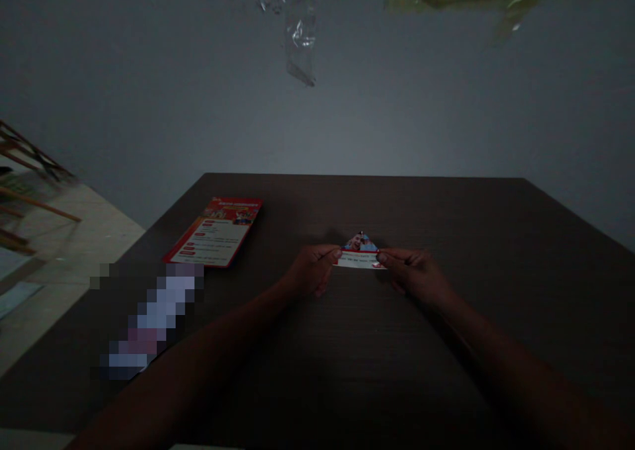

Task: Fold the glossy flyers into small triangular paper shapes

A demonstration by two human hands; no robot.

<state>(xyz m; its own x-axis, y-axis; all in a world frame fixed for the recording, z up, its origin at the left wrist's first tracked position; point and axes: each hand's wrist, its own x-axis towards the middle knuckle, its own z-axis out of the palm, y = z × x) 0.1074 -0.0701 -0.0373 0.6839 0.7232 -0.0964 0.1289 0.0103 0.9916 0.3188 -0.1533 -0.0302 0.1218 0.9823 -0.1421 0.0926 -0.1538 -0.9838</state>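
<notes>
A small piece of printed paper [358, 259], folded to a triangular top above a straight white band, is held between my two hands over the middle of the table. My left hand [313, 268] pinches its left corner between thumb and fingers. At the opposite corner, my right hand [411, 272] grips it the same way. Part of a photo shows on the triangle, with red and white print below. The other fingers curl underneath and are partly hidden.
A stack of red and white printed leaflets [213, 235] lies on the dark table [317, 357] at the left. Nearer me is a blurred-out, pixelated item [159, 317]. A grey wall [397, 106] stands behind, with clear plastic [300, 43] on it. Wooden furniture [30, 165] is at far left.
</notes>
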